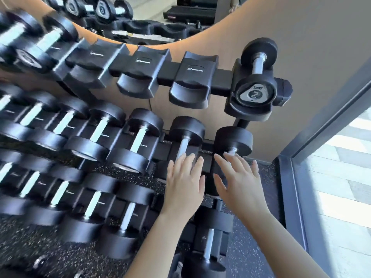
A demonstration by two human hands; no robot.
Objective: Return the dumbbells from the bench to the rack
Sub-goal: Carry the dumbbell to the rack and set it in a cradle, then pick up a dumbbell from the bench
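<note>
two open, empty hands, left hand [183, 182] and right hand [240, 182], over racked dumbbells [185, 137] beside empty cradles [190, 81]

My left hand [183, 180] and right hand [240, 183] hover open, fingers spread, over the two end dumbbells [187, 130] [233, 139] on the rack's [166, 77] middle tier. On the top tier three saddles sit bare beside a dumbbell marked 2 [256, 77]

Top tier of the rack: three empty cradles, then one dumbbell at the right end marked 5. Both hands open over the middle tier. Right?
Not quite. In the head view the dumbbell at the right end of the top tier is marked 2, not 5. The rest holds: three empty cradles beside it, left hand and right hand open over the middle tier.
</note>
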